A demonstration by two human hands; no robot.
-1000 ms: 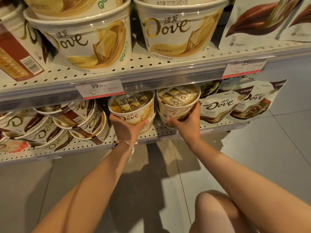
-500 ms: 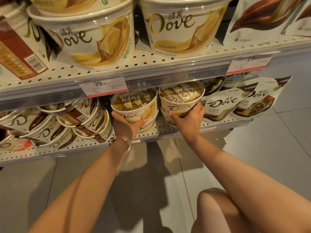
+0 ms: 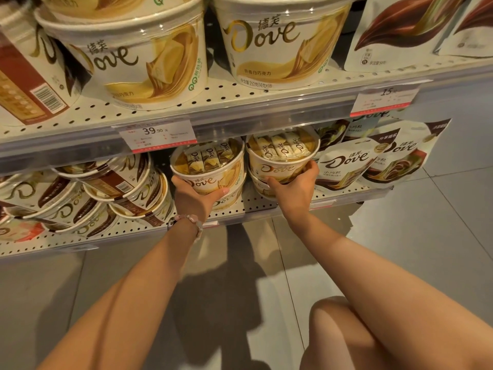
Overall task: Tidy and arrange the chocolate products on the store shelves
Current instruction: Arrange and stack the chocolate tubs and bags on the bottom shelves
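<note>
Two cream and gold Dove chocolate tubs with clear lids stand side by side on the lower shelf (image 3: 256,204), each stacked on another tub. My left hand (image 3: 193,197) grips the front of the left tub (image 3: 210,166) from below. My right hand (image 3: 294,189) grips the lower front of the right tub (image 3: 282,156). Both tubs tilt forward, so the wrapped bars inside show. The lower tubs are mostly hidden behind my hands.
Brown and white Dove tubs (image 3: 106,190) lie tilted in a pile to the left. Dove pouches (image 3: 373,161) lean to the right. Large cream tubs (image 3: 149,57) fill the upper shelf, above a 39.90 price tag (image 3: 157,136). Grey floor tiles and my knee (image 3: 344,335) are below.
Both hands have slid with their tubs a little deeper into the shelf, and the right hand has shifted lower around the front of its tub.
</note>
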